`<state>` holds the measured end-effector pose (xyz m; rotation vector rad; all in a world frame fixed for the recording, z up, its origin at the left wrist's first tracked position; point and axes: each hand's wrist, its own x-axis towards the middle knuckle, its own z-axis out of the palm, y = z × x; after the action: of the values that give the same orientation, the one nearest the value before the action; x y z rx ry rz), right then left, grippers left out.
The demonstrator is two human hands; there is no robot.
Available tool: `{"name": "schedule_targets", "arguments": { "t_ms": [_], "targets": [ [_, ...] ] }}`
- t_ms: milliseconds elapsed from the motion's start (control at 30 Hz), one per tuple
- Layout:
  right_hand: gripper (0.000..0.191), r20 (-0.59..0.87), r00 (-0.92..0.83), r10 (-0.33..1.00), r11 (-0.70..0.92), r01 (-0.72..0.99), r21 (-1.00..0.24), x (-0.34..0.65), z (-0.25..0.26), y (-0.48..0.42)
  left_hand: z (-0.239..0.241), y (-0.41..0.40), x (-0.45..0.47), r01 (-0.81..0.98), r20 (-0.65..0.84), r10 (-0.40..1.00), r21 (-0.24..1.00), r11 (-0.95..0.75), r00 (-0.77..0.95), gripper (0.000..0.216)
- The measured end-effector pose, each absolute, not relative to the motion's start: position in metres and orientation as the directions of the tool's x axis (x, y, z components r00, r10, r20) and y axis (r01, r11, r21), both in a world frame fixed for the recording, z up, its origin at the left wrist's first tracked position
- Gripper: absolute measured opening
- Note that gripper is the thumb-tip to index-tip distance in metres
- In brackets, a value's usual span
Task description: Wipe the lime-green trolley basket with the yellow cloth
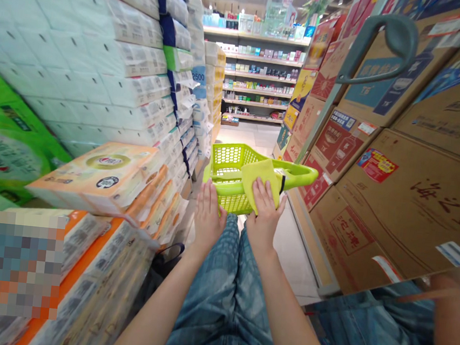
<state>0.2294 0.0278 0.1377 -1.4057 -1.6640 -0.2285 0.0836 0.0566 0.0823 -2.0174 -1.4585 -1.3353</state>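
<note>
A lime-green shopping basket point(231, 197) with perforated sides is in front of my knees, its long handle point(298, 175) pointing right. My left hand point(209, 208) lies along the basket's near left corner, fingers stretched upward against its rim; the thumb sits by the near side. My right hand point(265, 208) presses a folded yellow cloth point(260, 178) onto the basket's right end, near the base of the handle. The fingers lie over the cloth and are partly spread. A small dark band point(282, 183) shows beside the cloth on the handle.
Stacked white tissue packs point(79, 44) rise on the left, with orange packs point(95, 173) lower down. Cardboard cartons point(413, 212) line the right. A grey handle point(382, 51) hangs at upper right. Another person's arm point(453, 324) is at lower right. Shelves point(261, 59) stand ahead.
</note>
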Motion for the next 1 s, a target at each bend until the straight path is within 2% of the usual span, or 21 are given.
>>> {"name": "schedule_targets", "arguments": {
  "t_ms": [167, 300, 400, 500, 633, 900, 1000],
  "targets": [
    [0.074, 0.720, -0.087, 0.688, 0.451, 0.829, -0.331, 0.187, 0.129, 0.017, 0.081, 0.056, 0.080, 0.860, 0.815, 0.577, 0.264, -0.436, 0.042, 0.066],
    [0.071, 0.719, -0.186, 0.669, 0.516, 0.813, -0.270, 0.191, 0.120, 0.011, 0.083, 0.055, 0.077, 0.848, 0.806, 0.589, 0.270, -0.456, 0.060, 0.065],
    [0.074, 0.728, -0.141, 0.670, 0.480, 0.831, -0.281, 0.218, 0.122, 0.015, 0.083, 0.055, 0.079, 0.861, 0.815, 0.576, 0.243, -0.448, 0.070, 0.072],
    [0.080, 0.743, -0.024, 0.669, 0.404, 0.850, -0.337, 0.239, 0.128, 0.023, 0.084, 0.056, 0.081, 0.873, 0.820, 0.569, 0.231, -0.431, 0.064, 0.076],
    [0.084, 0.726, 0.062, 0.684, 0.345, 0.850, -0.398, 0.227, 0.134, 0.027, 0.083, 0.056, 0.084, 0.879, 0.822, 0.566, 0.224, -0.421, 0.061, 0.079],
    [0.071, 0.712, -0.190, 0.676, 0.504, 0.824, -0.260, 0.194, 0.120, 0.013, 0.083, 0.056, 0.078, 0.872, 0.808, 0.584, 0.233, -0.431, 0.072, 0.074],
    [0.075, 0.725, -0.181, 0.665, 0.488, 0.839, -0.239, 0.220, 0.118, 0.015, 0.083, 0.055, 0.078, 0.869, 0.802, 0.593, 0.239, -0.434, 0.075, 0.075]
  ]
}}
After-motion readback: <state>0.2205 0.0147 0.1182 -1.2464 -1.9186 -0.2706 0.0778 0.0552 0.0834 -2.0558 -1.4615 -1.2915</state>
